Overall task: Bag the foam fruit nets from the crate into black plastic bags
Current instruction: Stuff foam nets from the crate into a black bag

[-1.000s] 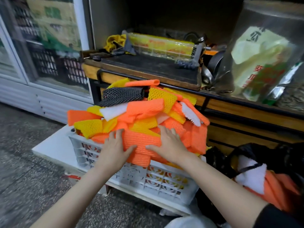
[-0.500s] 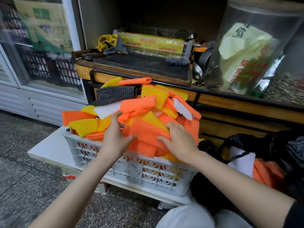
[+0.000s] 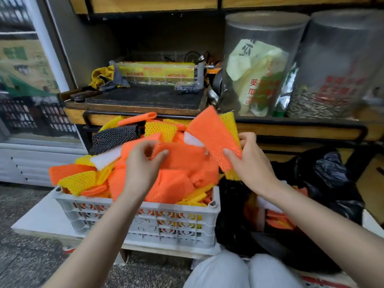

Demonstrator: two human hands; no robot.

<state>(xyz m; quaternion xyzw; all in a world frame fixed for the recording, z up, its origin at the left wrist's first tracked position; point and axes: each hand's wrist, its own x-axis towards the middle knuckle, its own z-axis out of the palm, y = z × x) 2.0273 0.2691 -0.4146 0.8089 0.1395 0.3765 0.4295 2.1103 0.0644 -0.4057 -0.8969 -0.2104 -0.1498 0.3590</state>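
**Bundle up, bag lies down and to its right**

The white crate (image 3: 145,221) is heaped with foam nets (image 3: 176,183). My left hand (image 3: 143,163) pinches an orange net (image 3: 178,154) on the heap. My right hand (image 3: 247,161) clasps an orange-and-yellow bundle (image 3: 214,134), its long axis slanting up-left. The black plastic bag (image 3: 332,183) gapes just below, nearer the right hand.
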